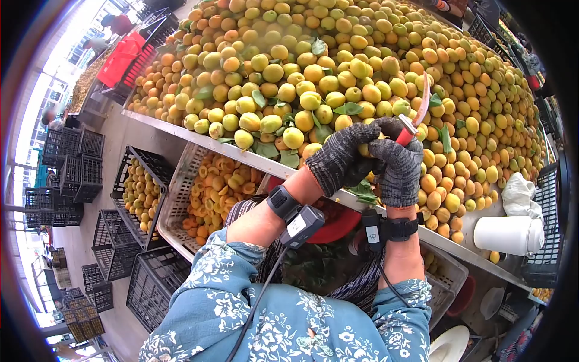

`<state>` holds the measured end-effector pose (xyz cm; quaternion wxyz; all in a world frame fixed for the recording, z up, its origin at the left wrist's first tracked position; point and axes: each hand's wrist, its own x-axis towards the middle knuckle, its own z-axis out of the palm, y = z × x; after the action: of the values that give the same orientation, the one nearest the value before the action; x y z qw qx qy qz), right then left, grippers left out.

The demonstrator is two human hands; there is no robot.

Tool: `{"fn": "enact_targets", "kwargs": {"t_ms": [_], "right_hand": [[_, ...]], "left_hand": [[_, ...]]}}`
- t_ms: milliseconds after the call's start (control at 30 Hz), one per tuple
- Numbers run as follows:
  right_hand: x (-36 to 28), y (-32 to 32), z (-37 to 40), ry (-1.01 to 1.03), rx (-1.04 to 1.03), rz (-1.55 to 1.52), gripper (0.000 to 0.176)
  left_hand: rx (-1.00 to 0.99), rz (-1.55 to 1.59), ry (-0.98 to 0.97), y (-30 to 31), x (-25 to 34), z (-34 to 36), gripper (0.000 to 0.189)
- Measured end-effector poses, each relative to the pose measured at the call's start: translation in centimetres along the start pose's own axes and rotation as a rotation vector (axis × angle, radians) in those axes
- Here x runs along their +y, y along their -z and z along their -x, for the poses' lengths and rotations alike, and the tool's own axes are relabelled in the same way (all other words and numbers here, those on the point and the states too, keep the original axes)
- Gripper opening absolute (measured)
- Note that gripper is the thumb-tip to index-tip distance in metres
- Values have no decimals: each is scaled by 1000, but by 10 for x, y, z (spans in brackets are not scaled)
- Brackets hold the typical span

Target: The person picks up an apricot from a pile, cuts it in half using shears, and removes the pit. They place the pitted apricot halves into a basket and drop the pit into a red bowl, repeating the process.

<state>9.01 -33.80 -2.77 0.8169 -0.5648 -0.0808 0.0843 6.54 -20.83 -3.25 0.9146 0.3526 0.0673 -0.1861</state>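
Both my hands wear dark grey knit gloves and meet over the front edge of a table (211,145) heaped with yellow-orange fruit (272,73). In my right hand (398,166) is a curved knife (416,117) with a red handle, its blade pointing up and away. My left hand (345,154) is closed against the right one, around a yellowish fruit (363,149) that shows only in part between the gloves. Green leaves (289,158) lie among the fruit just left of my hands.
Below the table edge stand a white crate (175,205) of halved fruit, a red tub (338,223) and a black crate (151,163) of whole fruit. A white container (508,235) lies at the right. Stacked black crates (81,163) and people appear farther left.
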Motion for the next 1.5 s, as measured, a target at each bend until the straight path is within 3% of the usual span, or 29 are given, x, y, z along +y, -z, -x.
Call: {"fn": "enact_targets", "kwargs": {"t_ms": [100, 200, 333, 400, 433, 467, 533, 567, 600, 667, 700, 733, 833, 900, 933, 1000, 1100, 1233, 1300, 1500], "right_hand": [[1, -3, 4, 4, 38, -39, 34], [-1, 1, 8, -10, 58, -58, 34], [-9, 1, 10, 20, 57, 68, 33], [-13, -2, 9, 31, 62, 55, 33], [-15, -2, 9, 41, 71, 34, 33], [-16, 0, 9, 42, 71, 33, 33], [-18, 5, 10, -53, -37, 131, 33], [-19, 3, 12, -66, -44, 165, 34], [-17, 3, 12, -67, -46, 163, 34], [-11, 3, 12, -6, -38, 156, 34], [-12, 2, 11, 1, -37, 169, 35], [-11, 2, 11, 1, -39, 171, 35], [-6, -4, 11, 110, 24, 247, 29], [-5, -8, 11, 195, 88, 324, 23], [-5, -11, 12, 194, 88, 323, 23], [-5, -16, 12, 313, 135, 369, 18], [-1, -17, 12, 385, 179, 406, 17], [-4, -17, 15, 381, 185, 550, 23], [-3, -18, 13, 452, 225, 537, 17], [3, -19, 10, 452, 264, 593, 16]], "left_hand": [[56, -49, 72, 1, 1, 5, 33], [-15, 94, 95, -10, 5, 13, 19], [21, -7, -20, 6, -5, -11, 20], [-109, -811, -427, 9, 3, -6, 24], [-12, -731, -288, 8, 3, -2, 25], [-12, -732, -288, 8, 5, -1, 25], [-157, 316, 102, 10, 14, -2, 32], [-151, 144, 142, 21, 21, -4, 44], [-149, 143, 141, 26, 17, -6, 44], [-59, -1423, -912, 23, 7, -5, 48], [-34, -1398, -877, 14, 7, -1, 63], [-32, -1396, -878, 13, 6, -1, 63], [-55, -1288, -857, 10, 0, -1, 59], [49, -912, -602, 10, -14, 1, 43], [49, -913, -600, 11, -18, -2, 43], [116, -1055, -836, 13, -23, -6, 33], [177, -1032, -994, 11, -32, -8, 26], [280, -982, -906, 5, -40, -12, 21], [395, -1099, -939, 3, -44, -14, 17], [324, -1087, -859, 9, -49, -19, 14]]}}
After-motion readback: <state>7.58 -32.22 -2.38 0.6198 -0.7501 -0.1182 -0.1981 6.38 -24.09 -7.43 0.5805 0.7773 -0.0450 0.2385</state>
